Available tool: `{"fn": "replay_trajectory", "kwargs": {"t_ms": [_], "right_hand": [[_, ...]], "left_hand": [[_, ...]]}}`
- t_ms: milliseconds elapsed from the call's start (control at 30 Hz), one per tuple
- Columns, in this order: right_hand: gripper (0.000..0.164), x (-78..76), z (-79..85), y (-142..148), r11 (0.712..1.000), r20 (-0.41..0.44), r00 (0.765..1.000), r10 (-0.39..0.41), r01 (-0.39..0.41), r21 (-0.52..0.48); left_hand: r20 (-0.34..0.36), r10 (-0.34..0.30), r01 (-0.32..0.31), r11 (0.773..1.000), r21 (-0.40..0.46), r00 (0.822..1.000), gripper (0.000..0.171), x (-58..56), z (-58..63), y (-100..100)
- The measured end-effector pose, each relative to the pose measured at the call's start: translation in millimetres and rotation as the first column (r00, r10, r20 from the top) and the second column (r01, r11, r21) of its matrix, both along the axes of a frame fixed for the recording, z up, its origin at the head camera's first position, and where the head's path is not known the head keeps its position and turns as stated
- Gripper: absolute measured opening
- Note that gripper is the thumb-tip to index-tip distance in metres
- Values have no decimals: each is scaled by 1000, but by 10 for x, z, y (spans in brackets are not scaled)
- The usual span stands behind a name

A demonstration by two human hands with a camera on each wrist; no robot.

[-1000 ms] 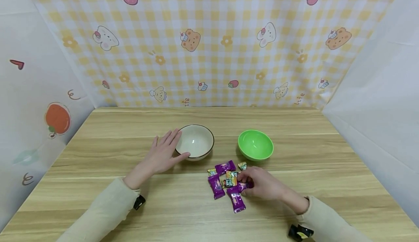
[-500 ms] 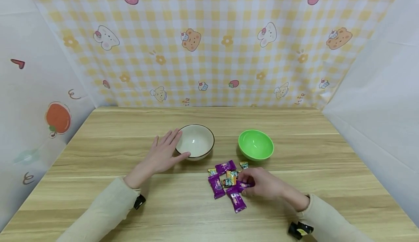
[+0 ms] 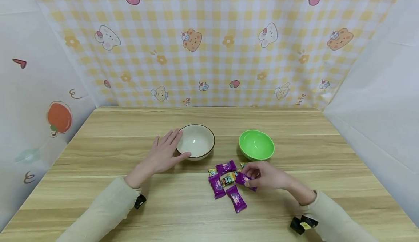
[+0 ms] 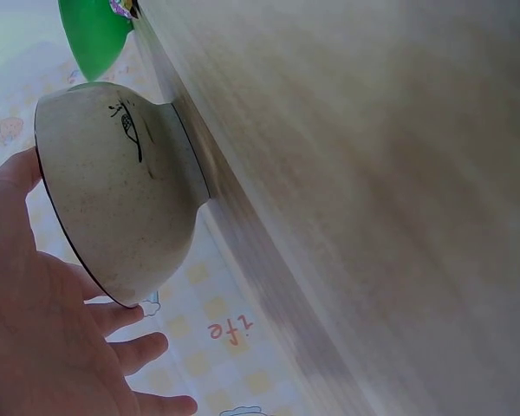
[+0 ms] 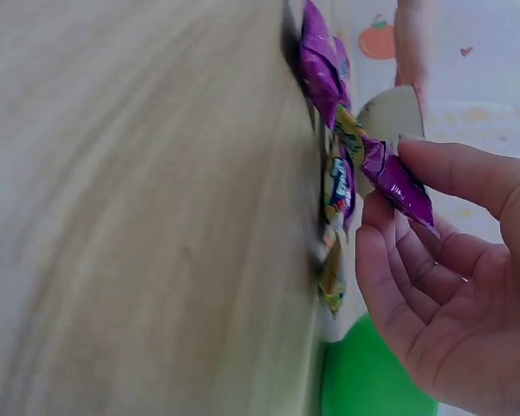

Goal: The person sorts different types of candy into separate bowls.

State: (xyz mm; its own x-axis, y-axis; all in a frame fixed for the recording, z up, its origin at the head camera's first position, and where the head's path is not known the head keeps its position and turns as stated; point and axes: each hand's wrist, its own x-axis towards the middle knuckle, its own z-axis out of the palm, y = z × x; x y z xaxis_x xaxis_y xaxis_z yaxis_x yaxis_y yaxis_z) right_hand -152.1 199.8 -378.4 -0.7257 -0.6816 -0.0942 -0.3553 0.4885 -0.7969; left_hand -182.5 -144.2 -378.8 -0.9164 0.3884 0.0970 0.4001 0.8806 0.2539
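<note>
My left hand rests with spread, straight fingers at the left rim of a cream bowl with a dark edge; in the left wrist view, thumb and fingers lie along that rim. My right hand pinches a purple-wrapped candy between thumb and fingers, lifted off the pile. Left of it on the table lie more purple candies, one upper, one left and one lower. Among them sit small yellow-and-black wrapped candies, one partly behind my right hand.
A green bowl stands right of the cream bowl, just beyond my right hand. The wooden table ends at a yellow checked curtain; white cloth hangs on both sides.
My right hand has drawn a purple candy up from the pile, moving slightly up and to the right. The left hand stays at the cream bowl.
</note>
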Motion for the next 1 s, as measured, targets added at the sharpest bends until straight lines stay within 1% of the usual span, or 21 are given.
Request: {"fn": "replay_trajectory", "kwargs": {"t_ms": [300, 500, 567, 700, 833, 1000], "right_hand": [[30, -56, 141, 55, 998, 39, 999, -18, 20, -65], [31, -101, 255, 70, 992, 115, 992, -47, 59, -107], [31, -119, 290, 69, 991, 126, 991, -54, 69, -117], [31, -169, 343, 48, 987, 135, 987, -92, 108, -119], [32, -219, 381, -12, 980, 123, 984, -129, 145, -134], [35, -266, 378, -137, 968, 110, 980, -168, 185, -169]], "left_hand": [[0, 4, -4, 1000, -2, 1000, 88, 2, -3, -5], [4, 5, -5, 1000, 4, 1000, 88, 12, 13, 2], [6, 5, -6, 1000, 6, 1000, 88, 16, 19, 5], [7, 6, -6, 1000, 11, 1000, 88, 16, 17, 4], [7, 5, -5, 1000, 9, 1000, 88, 11, 7, 1], [7, 5, -5, 1000, 9, 1000, 89, 8, 2, 1]]}}
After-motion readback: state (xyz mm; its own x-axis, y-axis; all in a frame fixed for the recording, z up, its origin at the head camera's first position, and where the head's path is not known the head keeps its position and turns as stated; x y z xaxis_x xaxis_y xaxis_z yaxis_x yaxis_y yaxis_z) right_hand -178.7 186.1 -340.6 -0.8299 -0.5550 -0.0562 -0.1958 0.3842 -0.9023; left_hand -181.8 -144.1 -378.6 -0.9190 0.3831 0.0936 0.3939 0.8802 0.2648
